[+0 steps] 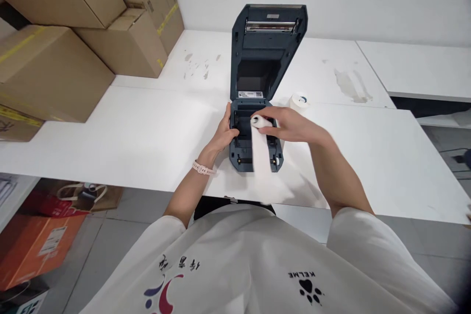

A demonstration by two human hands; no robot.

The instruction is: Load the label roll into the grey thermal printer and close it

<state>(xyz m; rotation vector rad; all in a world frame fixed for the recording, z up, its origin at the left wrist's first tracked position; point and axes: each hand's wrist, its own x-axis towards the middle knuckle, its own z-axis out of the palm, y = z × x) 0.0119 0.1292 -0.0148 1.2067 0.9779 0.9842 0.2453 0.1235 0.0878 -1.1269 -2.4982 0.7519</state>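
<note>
From my remote end, step in hand is prob. a roll change: the paper roll is held up over the open bay of the printer; going in vs. coming out, can't tell from one view. R hand has it pinched btwn thumb & fingers, gap only as wide as the roll. Roll isn't seated. A loose paper strip hangs from it toward me, past the printer's front edge, lower end blurred. L hand is part-curled on the printer's left rim, thumb inside, fingers outside, prob. steadying it. Lid stands up, tipped back.

If it's loading, next move calls for lowering the roll level into the bay, w/ the strip led out over the front edge & the L thumb clear. Risk, IMO: strip twisting or snagging.

Qty check: hands x2, both busy. Printer x1, on the counter. Rolls x2: the held one + a second roll on the counter, right of the printer & near it, untouched. Strip x1. Wristband x1, L wrist. Cardboard boxes, far left: approx. 6 visible, some cut off by the view. Orange box x1, below counter level, left.
</note>
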